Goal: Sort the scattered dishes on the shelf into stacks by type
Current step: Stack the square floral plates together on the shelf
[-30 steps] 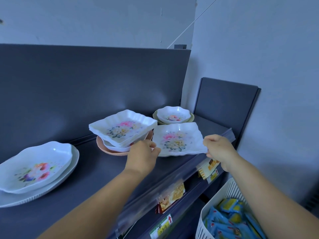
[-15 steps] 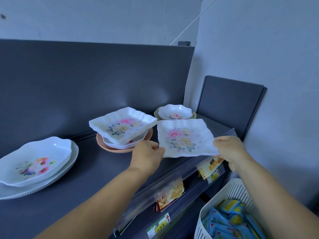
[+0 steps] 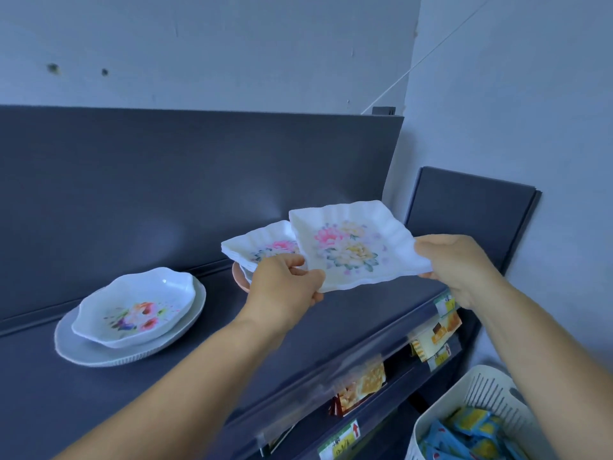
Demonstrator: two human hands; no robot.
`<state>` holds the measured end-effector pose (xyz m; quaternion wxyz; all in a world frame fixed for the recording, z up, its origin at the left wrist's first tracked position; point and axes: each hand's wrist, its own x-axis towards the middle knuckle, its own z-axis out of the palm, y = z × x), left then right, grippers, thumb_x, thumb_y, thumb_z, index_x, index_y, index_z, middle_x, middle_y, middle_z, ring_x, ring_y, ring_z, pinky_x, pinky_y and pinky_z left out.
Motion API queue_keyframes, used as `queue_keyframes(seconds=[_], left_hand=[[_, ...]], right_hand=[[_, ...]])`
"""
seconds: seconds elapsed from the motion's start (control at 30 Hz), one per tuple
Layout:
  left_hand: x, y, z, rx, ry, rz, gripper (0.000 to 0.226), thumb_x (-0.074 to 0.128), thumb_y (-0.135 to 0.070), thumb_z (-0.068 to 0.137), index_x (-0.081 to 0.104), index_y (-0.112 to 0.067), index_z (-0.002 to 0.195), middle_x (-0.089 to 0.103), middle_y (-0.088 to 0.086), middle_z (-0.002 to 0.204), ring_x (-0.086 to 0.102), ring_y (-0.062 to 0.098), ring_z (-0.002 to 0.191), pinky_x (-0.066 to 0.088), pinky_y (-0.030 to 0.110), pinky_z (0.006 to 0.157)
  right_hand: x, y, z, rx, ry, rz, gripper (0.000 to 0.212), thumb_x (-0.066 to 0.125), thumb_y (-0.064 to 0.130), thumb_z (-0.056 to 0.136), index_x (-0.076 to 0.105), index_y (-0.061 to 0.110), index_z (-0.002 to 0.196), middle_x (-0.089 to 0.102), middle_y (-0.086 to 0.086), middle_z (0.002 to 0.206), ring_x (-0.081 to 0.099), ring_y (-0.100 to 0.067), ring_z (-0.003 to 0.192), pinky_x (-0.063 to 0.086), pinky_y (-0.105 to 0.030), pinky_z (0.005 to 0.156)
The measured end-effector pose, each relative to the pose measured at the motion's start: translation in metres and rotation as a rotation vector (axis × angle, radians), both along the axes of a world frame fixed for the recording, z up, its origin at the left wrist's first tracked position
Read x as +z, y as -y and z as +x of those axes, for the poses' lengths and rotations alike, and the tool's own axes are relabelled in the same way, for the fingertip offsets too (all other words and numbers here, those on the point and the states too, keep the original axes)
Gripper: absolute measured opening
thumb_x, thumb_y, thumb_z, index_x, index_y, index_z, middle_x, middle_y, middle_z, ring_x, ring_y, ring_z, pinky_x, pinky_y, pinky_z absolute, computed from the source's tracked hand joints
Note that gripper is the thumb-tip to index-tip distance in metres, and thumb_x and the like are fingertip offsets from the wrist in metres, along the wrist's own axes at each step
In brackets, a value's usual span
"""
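A white square plate [image 3: 351,247] with a flower print hangs in the air above the dark shelf [image 3: 205,370], tilted toward me. My left hand [image 3: 283,287] pinches its near left corner and my right hand [image 3: 457,265] grips its right edge. Just behind and left of it lies a stack of like square plates [image 3: 258,245] on a pink round plate [image 3: 239,277]. At the left, a white oval flowered bowl [image 3: 136,308] sits on a large round white plate [image 3: 99,353]. The held plate hides whatever stands behind it.
A dark back panel [image 3: 199,180] closes the shelf behind, a dark side panel [image 3: 464,214] at the right. Price tags and snack packs [image 3: 361,386] hang below the shelf's front edge. A white basket [image 3: 471,410] of blue packets stands at the lower right.
Both hands have lifted the square plate off the shelf and carried it up and left, so it overlaps the stack of square plates. The small bowl at the back is hidden now.
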<state>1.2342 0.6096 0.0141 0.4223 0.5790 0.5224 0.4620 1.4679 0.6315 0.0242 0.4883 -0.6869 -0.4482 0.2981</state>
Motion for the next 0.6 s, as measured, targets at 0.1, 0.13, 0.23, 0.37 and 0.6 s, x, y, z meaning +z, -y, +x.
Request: queue_keyframes(seconds=[0.1, 0.13, 0.23, 0.37, 0.6], left_hand=[[0.006, -0.004, -0.024, 0.080, -0.019, 0.010, 0.031, 0.059, -0.007, 0.085, 0.052, -0.023, 0.059, 0.065, 0.005, 0.062, 0.058, 0.024, 0.079, 0.049, 0.031, 0.082], [0.007, -0.007, -0.029, 0.108, -0.016, 0.009, 0.031, 0.059, -0.007, 0.086, 0.052, -0.020, 0.059, 0.064, 0.006, 0.062, 0.056, 0.023, 0.072, 0.047, 0.031, 0.076], [0.008, -0.017, -0.041, 0.177, -0.023, 0.000, 0.017, 0.059, -0.009, 0.088, 0.066, -0.001, 0.074, 0.059, 0.005, 0.057, 0.052, 0.019, 0.057, 0.044, 0.028, 0.067], [0.003, -0.036, -0.047, 0.257, -0.022, -0.069, 0.022, 0.059, -0.009, 0.088, 0.069, 0.011, 0.090, 0.059, 0.005, 0.058, 0.052, 0.016, 0.052, 0.046, 0.025, 0.065], [-0.009, -0.066, -0.043, 0.386, -0.026, -0.137, 0.022, 0.061, -0.012, 0.086, 0.071, 0.008, 0.086, 0.058, 0.003, 0.054, 0.051, 0.018, 0.054, 0.042, 0.028, 0.066]], right_hand=[[0.007, -0.020, -0.028, 0.025, 0.002, -0.024, 0.027, 0.049, 0.010, 0.083, 0.072, 0.020, 0.073, 0.064, -0.011, 0.082, 0.053, -0.023, 0.071, 0.043, -0.029, 0.071], [0.008, -0.027, -0.036, 0.034, -0.002, -0.035, 0.028, 0.048, 0.012, 0.084, 0.071, 0.025, 0.072, 0.062, -0.006, 0.082, 0.053, -0.024, 0.071, 0.040, -0.028, 0.069], [0.009, -0.054, -0.052, 0.082, 0.029, -0.066, 0.032, 0.047, 0.019, 0.078, 0.075, 0.019, 0.095, 0.071, -0.004, 0.091, 0.064, -0.032, 0.110, 0.043, -0.027, 0.067], [0.002, -0.101, -0.052, 0.116, 0.225, -0.123, 0.048, 0.046, 0.036, 0.062, 0.068, 0.028, 0.104, 0.070, -0.002, 0.118, 0.062, -0.025, 0.114, 0.050, -0.044, 0.095], [0.004, -0.134, -0.063, 0.351, 0.370, -0.194, 0.041, 0.040, 0.018, 0.087, 0.050, 0.003, 0.124, 0.056, -0.032, 0.095, 0.024, -0.018, 0.054, 0.015, -0.012, 0.037]])
